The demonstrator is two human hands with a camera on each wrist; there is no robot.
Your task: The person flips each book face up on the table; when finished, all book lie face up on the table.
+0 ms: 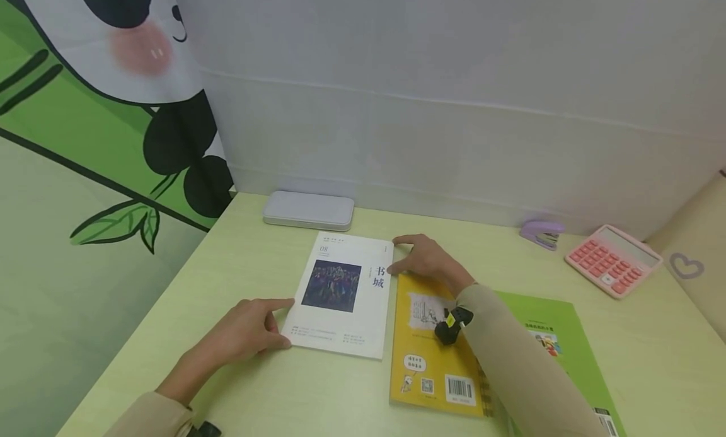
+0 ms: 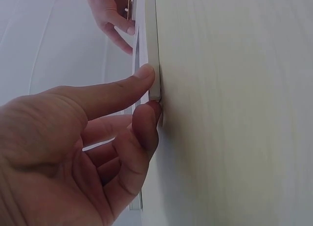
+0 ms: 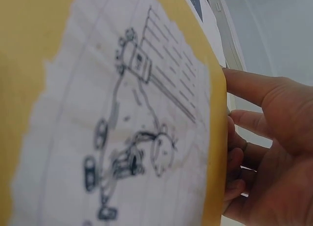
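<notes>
White book [image 1: 343, 295]: flat on the table [image 1: 238, 254], between both hands.
Left hand [image 1: 244, 333]: thumb and forefinger pinch its near-left corner.
Right hand [image 1: 425, 260]: fingers loosely curled at its far-right corner; grip unclear.
Yellow book [image 1: 422, 355]: partly hidden under the sleeve.

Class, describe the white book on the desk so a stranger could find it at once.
On the pale green desk, both hands touch one white book: left hand at its near corner, right hand at its far edge. Its yellow neighbour differs; this cover shows a dark square picture.
</notes>
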